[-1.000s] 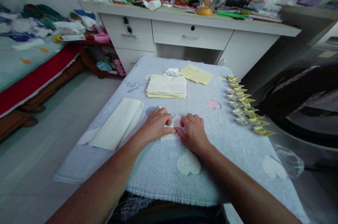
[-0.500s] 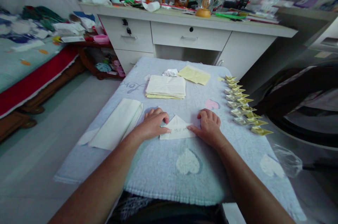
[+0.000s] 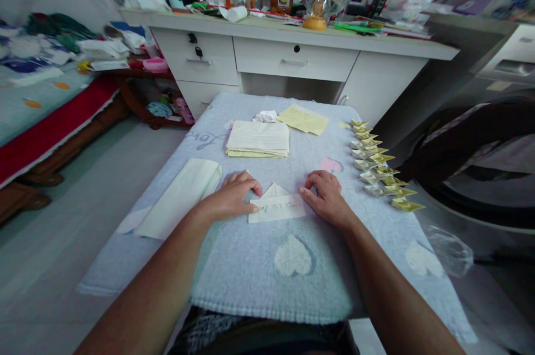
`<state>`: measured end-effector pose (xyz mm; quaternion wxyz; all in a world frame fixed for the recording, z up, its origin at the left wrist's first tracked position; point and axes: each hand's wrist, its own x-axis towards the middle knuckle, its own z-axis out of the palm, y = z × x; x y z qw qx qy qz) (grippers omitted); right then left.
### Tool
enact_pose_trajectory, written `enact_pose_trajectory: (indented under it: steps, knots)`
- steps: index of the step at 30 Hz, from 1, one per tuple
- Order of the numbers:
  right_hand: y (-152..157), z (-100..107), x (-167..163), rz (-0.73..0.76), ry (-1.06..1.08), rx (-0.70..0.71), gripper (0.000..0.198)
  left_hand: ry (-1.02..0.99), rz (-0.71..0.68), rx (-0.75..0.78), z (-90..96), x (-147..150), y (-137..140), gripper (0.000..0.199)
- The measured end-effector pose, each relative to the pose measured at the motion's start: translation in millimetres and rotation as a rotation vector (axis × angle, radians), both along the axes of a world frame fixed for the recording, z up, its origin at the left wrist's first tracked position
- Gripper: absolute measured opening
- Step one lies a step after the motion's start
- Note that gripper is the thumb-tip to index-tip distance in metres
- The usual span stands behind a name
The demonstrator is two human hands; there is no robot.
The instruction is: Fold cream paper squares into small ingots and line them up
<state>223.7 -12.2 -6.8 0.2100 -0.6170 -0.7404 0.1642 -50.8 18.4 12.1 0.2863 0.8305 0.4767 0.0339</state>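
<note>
A small piece of folded white paper (image 3: 281, 209) lies on the cloth-covered table, with a peaked top, a straight band below and faint writing on the band. My left hand (image 3: 234, 197) holds its left end down, the thumb on the band and the fingers curled behind. At the right end is my right hand (image 3: 325, 194), fingers loosely bent and thumb apart from them near the paper's upper corner, gripping nothing. Left of my left hand lies a larger folded white sheet (image 3: 179, 199). Beyond both hands sits a stack of paper sheets (image 3: 258, 137).
Several folded paper boats (image 3: 378, 176) stand in rows along the table's right side. A yellow sheet (image 3: 303, 119) and a crumpled white paper (image 3: 265, 116) lie at the back. Past the table is a cluttered white desk (image 3: 292, 43); a bed (image 3: 37, 98) is on the left.
My right thumb has come off the band and drawn back from the paper's right end, baring more of the writing. My left thumb has slid toward the left edge. The whole view has shifted slightly.
</note>
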Motion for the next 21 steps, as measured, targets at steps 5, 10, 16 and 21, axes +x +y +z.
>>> enact_pose_trajectory:
  steps: [5, 10, 16, 21]
  knots:
    - [-6, -1, -25, 0.08, -0.078, 0.043, 0.044, -0.004, -0.004, 0.006, 1.1, 0, -1, 0.03]
    - [-5, -1, -31, 0.108, -0.022, 0.035, 0.032, -0.044, -0.02, 0.055, -1.3, 4, -2, 0.035]
    - [-4, 5, -27, 0.12, 0.217, 0.045, 0.018, -0.132, -0.092, 0.031, -3.1, 14, -1, 0.017]
    - [2, -1, -19, -0.05, 0.623, 0.116, 0.024, -0.291, 0.082, -0.113, -5.1, 19, -4, 0.031]
